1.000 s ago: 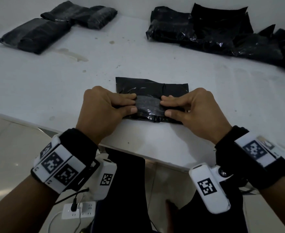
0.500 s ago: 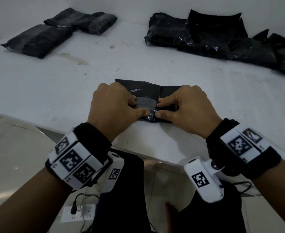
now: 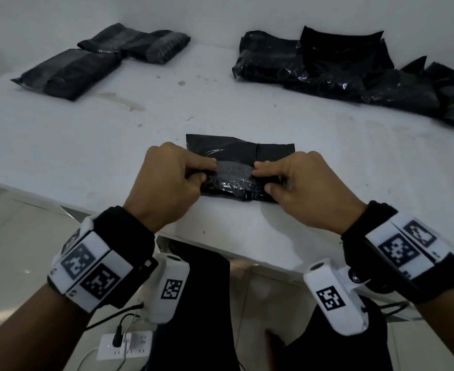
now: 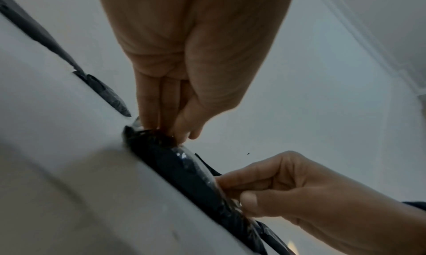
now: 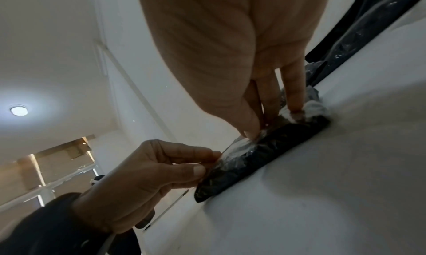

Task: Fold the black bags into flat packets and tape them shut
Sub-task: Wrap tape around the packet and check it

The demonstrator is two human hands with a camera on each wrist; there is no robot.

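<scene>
1. Packet position first: the folded black plastic bag (image 3: 240, 167) lies flat on the white table (image 3: 86, 145), close to its near edge, with its long axis running left to right in front of you.
2. Your left hand (image 3: 167, 183) pinches the bag's left part between thumb and curled fingers; your right hand (image 3: 306, 188) pinches the right part the same way, so each hand sits at one end of that axis, thumbs pointing toward each other.
3. Between the thumbs a shiny clear film, likely tape (image 5: 242, 145), lies over the fold; how far it is stuck down, you cannot tell.
4. Neither hand is nearer: the seam lies midway, so the next press probably runs along the long axis from the middle outward.
5. Finished dark flat packets (image 3: 68, 73) sit far left; loose black bags (image 3: 327, 65) lie far right, well apart from your grip.
</scene>
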